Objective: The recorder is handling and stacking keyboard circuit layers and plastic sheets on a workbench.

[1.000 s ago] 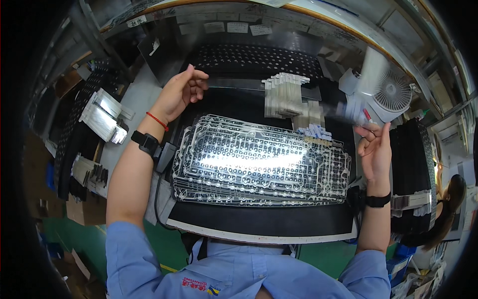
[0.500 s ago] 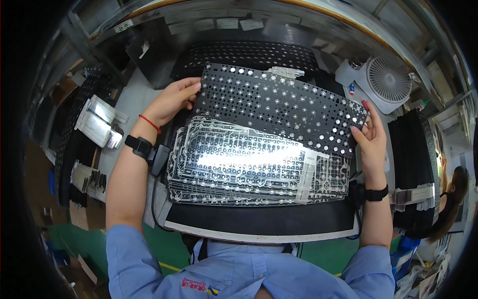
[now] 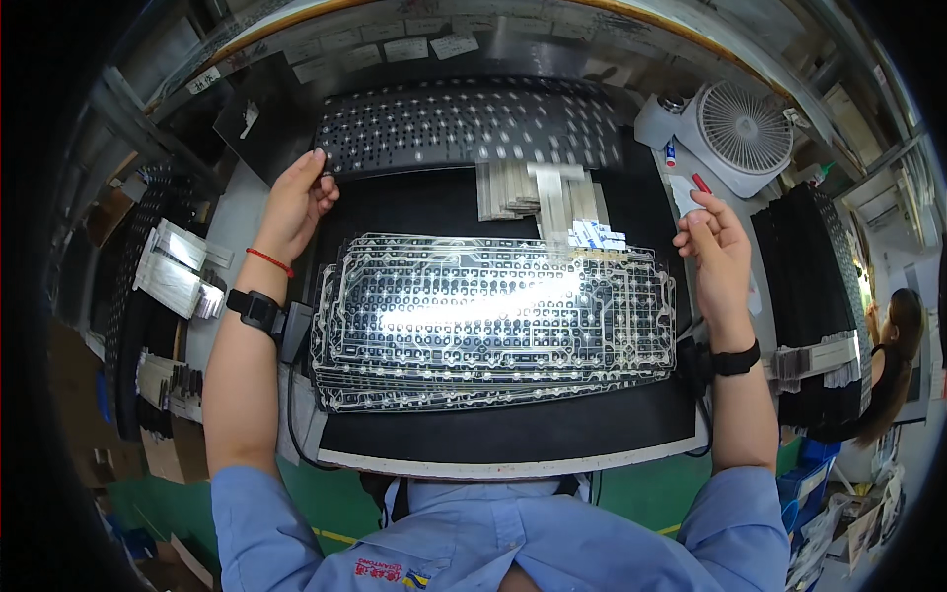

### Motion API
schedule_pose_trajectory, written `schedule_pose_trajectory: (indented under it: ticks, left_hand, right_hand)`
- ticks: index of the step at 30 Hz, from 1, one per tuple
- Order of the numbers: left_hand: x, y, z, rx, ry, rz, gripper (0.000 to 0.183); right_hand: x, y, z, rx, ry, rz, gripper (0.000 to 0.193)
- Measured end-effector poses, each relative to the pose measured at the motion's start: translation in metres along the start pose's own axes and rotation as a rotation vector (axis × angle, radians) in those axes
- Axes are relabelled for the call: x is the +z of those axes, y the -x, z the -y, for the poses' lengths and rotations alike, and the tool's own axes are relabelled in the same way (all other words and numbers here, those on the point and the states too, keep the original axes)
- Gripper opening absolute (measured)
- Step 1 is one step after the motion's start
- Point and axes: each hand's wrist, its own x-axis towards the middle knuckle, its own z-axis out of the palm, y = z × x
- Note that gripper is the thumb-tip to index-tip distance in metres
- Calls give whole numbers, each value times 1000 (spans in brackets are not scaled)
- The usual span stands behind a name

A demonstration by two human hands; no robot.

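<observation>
At the back of the bench is a long black sheet (image 3: 444, 123) with rows of holes and shiny round dots, blurred toward its right end. My left hand (image 3: 301, 202) has its fingers closed at the sheet's left front corner. My right hand (image 3: 717, 237) is off the sheet, fingers loosely bent and apart, beside a small white piece (image 3: 683, 195); nothing shows gripped in it. Between my forearms lies a pile of clear keyboard membranes (image 3: 473, 345) with printed tracks. A pale ribbon tail (image 3: 554, 202) and a blue-and-white sticker (image 3: 597, 235) stand at its far edge.
A white fan (image 3: 742, 138) stands at the back right, near a blue marker (image 3: 671, 155) and a red marker (image 3: 701, 184). Stacks of black sheets (image 3: 814, 286) with ribbon tails flank the bench. A cable (image 3: 293, 419) hangs at the left. Another person (image 3: 893, 365) is at far right.
The black sheet has moved away from me, off the membrane pile to the back. My right hand has let go of it; my left hand has moved left and stays at its corner.
</observation>
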Motion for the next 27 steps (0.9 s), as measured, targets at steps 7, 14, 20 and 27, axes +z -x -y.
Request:
schedule_pose_trajectory:
  ticks: [7,14,20,27]
  left_hand:
    - [-7,0,0,-8,-8,-61,38]
    - [-3,5,-1,-98,-112,169,38]
    - [8,14,-7,-150,-141,331,44]
    - [3,11,-1,-129,-234,436,35]
  right_hand:
    - [5,5,4,61,462,318,41]
    - [9,4,-1,194,515,355,29]
    - [9,3,-7,160,175,160,18]
    - [10,2,-7,161,101,90,20]
